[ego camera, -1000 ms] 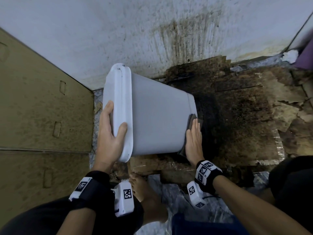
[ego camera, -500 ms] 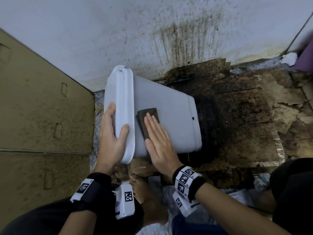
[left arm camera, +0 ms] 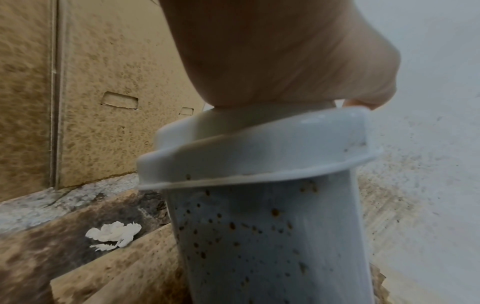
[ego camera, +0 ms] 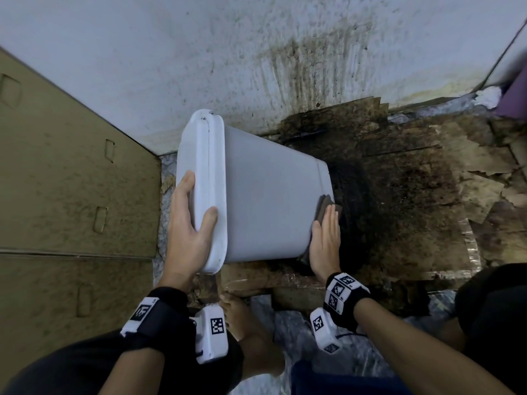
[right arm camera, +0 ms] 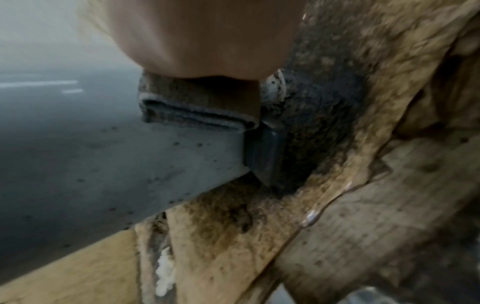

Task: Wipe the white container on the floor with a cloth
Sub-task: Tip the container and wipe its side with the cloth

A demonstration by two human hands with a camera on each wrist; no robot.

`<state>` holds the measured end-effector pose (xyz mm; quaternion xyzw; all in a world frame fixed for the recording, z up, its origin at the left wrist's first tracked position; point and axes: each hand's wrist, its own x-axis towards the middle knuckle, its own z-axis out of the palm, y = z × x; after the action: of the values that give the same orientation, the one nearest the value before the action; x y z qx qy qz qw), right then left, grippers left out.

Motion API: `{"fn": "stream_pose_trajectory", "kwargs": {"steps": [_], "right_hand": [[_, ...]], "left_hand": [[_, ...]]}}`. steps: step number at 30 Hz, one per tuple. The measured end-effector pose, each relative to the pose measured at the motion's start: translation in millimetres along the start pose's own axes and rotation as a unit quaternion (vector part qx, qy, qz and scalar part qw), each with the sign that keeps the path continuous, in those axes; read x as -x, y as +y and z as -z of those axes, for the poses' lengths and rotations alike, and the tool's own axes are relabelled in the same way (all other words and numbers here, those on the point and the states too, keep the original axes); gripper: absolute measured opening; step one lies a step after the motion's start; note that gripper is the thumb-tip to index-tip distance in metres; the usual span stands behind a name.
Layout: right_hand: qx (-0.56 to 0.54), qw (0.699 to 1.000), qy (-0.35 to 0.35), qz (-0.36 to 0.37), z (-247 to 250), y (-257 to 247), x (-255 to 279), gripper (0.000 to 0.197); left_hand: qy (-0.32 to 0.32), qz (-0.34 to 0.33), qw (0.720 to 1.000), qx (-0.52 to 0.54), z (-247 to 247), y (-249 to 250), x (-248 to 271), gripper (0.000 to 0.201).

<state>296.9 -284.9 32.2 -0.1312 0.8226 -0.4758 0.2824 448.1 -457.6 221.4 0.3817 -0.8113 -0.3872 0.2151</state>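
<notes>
The white container (ego camera: 265, 201) is tipped on its side over stained cardboard, its lidded top to the left. My left hand (ego camera: 191, 223) grips the lid's rim, thumb on the near face and fingers over the lid. My right hand (ego camera: 326, 238) lies flat with straight fingers and presses a folded dark brown cloth (ego camera: 325, 209) against the container's bottom right corner. In the left wrist view the container (left arm camera: 265, 236) shows brown specks below its rim. In the right wrist view the cloth (right arm camera: 197, 111) sits under my palm on the container's speckled side (right arm camera: 130, 174).
A stained white wall (ego camera: 256, 58) stands close behind. Tall brown cardboard (ego camera: 71, 195) closes the left side. Dirty, torn cardboard (ego camera: 413, 195) covers the floor to the right. My bare foot (ego camera: 248, 323) is just below the container. White scraps (left arm camera: 114, 236) lie on the floor.
My right hand slid the cloth from beside the lid rightward across the container's side to its bottom edge. The left hand kept its hold on the rim.
</notes>
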Motion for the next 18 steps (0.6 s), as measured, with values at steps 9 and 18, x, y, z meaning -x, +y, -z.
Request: {"fn": "stream_pose_trajectory", "kwargs": {"steps": [9,18], "right_hand": [[-0.015,0.995,-0.047,0.082,-27,-104,49,0.065],[-0.001,0.957,-0.125,0.261,-23,-122,66,0.056]], "left_hand": [[0.0,-0.001,1.0,-0.013,-2,3,-1,0.073],[-0.003,0.004,1.0,-0.018,-1,1,1,0.071]]}}
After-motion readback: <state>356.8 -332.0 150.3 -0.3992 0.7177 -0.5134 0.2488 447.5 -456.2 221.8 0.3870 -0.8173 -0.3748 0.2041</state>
